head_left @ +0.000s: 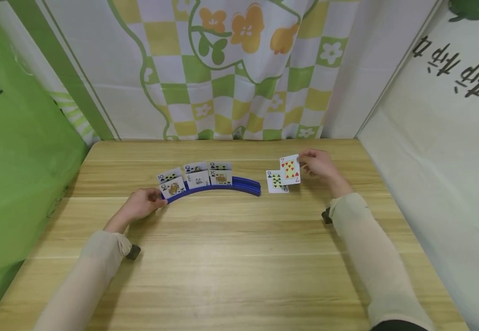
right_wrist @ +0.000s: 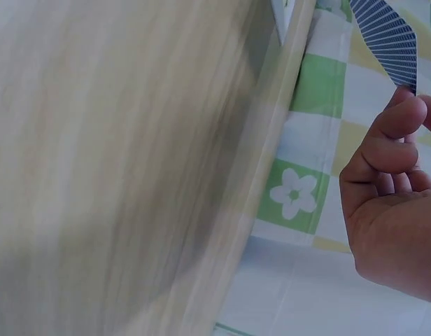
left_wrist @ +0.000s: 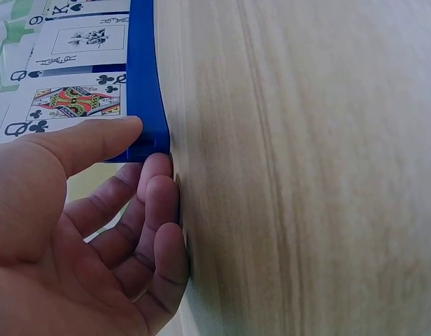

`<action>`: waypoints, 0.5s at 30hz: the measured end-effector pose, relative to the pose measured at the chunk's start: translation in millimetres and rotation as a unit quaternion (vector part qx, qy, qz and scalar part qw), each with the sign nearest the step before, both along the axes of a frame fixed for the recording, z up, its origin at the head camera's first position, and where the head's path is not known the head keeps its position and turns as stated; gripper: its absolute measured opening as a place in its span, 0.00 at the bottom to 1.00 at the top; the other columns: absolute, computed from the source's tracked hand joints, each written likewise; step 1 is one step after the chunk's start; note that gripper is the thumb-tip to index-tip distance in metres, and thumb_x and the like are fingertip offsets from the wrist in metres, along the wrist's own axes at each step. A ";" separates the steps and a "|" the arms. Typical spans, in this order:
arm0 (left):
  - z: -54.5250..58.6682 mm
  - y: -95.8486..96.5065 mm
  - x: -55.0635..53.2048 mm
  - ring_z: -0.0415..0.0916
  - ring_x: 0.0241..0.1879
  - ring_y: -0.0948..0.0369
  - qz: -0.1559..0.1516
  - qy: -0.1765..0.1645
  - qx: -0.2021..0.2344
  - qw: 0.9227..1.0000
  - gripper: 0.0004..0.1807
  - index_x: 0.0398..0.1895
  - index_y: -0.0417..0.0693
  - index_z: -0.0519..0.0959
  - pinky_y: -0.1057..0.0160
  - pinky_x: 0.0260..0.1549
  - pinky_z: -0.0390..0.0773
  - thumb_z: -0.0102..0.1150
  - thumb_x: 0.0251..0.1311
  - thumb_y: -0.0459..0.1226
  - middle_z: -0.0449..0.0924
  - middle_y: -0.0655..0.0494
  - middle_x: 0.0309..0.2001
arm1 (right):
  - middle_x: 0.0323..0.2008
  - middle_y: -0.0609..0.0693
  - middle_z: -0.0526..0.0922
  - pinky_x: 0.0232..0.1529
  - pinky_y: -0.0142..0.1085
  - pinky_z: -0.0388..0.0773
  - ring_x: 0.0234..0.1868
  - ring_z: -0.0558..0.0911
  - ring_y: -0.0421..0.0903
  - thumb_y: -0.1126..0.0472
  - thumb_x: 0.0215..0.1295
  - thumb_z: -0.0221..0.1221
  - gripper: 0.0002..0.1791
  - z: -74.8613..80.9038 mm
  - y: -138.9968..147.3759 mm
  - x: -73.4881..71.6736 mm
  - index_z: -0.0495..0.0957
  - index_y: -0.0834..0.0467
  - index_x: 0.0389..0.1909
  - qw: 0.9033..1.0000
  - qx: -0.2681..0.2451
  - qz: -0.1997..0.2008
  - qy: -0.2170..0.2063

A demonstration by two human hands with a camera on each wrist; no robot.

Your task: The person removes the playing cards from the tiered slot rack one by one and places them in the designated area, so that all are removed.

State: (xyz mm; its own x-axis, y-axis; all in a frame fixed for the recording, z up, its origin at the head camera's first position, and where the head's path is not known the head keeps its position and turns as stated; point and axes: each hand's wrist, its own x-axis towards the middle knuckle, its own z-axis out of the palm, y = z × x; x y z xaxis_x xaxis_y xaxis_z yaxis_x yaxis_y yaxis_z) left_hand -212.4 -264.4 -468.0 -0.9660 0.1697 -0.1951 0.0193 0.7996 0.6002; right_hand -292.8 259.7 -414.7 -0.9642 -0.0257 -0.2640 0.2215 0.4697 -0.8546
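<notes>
A curved blue card holder (head_left: 245,185) stands on the table with playing cards in two rows. Its front row shows a queen of clubs (left_wrist: 75,100), a joker (head_left: 198,180) and a king of spades (head_left: 221,177); number cards and a queen stick up behind. At the holder's left end, my left hand (head_left: 142,203) grips the blue rim, thumb on the front. My right hand (head_left: 317,162) pinches a seven of hearts (head_left: 290,169) by its right edge, face toward the head camera. In the right wrist view its striped back (right_wrist: 392,42) shows. A black-suited number card (head_left: 273,182) is partly hidden behind it.
The holder's right section bears no card. The wooden table (head_left: 222,257) runs back to a checkered curtain (head_left: 239,101). A green sheet (head_left: 20,119) hangs on the left, a white one (head_left: 442,151) on the right.
</notes>
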 end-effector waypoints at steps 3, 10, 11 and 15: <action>0.5 0.0 0.4 0.76 0.34 0.57 0.001 -0.003 0.001 1.000 0.23 0.55 0.32 0.77 0.64 0.32 0.72 0.62 0.65 0.42 0.84 0.41 0.41 | 0.36 0.44 0.80 0.32 0.32 0.71 0.31 0.76 0.39 0.56 0.74 0.53 0.17 -1.8 2.6 -1.1 0.74 0.62 0.56 1.000 0.002 -0.007 -0.004; 1.8 0.0 0.8 0.76 0.34 0.57 0.001 -0.008 0.006 1.000 0.23 0.55 0.32 0.77 0.64 0.32 0.72 0.62 0.65 0.42 0.84 0.41 0.41 | 0.36 0.46 0.80 0.31 0.33 0.72 0.32 0.77 0.42 0.57 0.75 0.52 0.18 -6.6 12.0 -2.9 0.73 0.65 0.58 1.000 0.018 -0.006 -0.007; 1.4 0.0 0.5 0.75 0.34 0.57 0.001 -0.008 0.007 1.000 0.23 0.55 0.32 0.77 0.64 0.32 0.72 0.62 0.65 0.42 0.84 0.42 0.41 | 0.36 0.46 0.80 0.32 0.33 0.72 0.33 0.77 0.42 0.57 0.75 0.52 0.19 -7.5 13.3 -3.1 0.73 0.65 0.58 1.000 0.021 -0.007 -0.007; -0.3 0.3 -0.4 0.75 0.34 0.58 -0.002 -0.005 0.005 1.000 0.24 0.55 0.32 0.77 0.64 0.32 0.72 0.63 0.65 0.43 0.84 0.42 0.41 | 0.35 0.45 0.80 0.33 0.35 0.73 0.31 0.76 0.40 0.57 0.74 0.53 0.19 -11.8 18.6 -3.8 0.74 0.65 0.58 0.999 0.031 -0.012 -0.006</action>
State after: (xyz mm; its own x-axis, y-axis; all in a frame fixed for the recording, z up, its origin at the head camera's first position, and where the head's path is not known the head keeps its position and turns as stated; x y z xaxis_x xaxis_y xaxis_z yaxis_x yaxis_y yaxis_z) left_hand -212.7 -264.1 -468.4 -0.9634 0.1746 -0.2034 0.0155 0.7938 0.6080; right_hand -296.5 278.3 -426.6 -0.9608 0.0142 -0.2768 0.2441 0.5164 -0.8208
